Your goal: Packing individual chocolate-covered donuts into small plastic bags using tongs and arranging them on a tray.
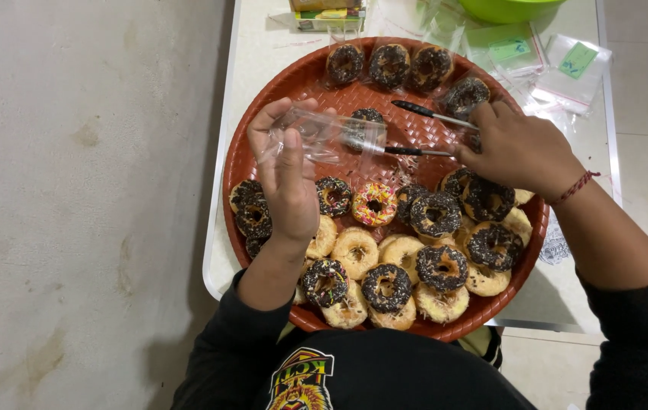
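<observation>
White table (259, 45) bearing a round red tray (263, 99) of doughnuts — left hand (287, 171) fingers pinched on a clear bag (324, 137), right hand (518, 148) fingers clamped on black-handled tongs (415, 129) whose tips enter the bag.

Single head cam, looked steeply down from the wearer's head, close in. Round red tray (242, 163) filled centre frame on a white table (252, 45); bare floor took the left third.
</observation>
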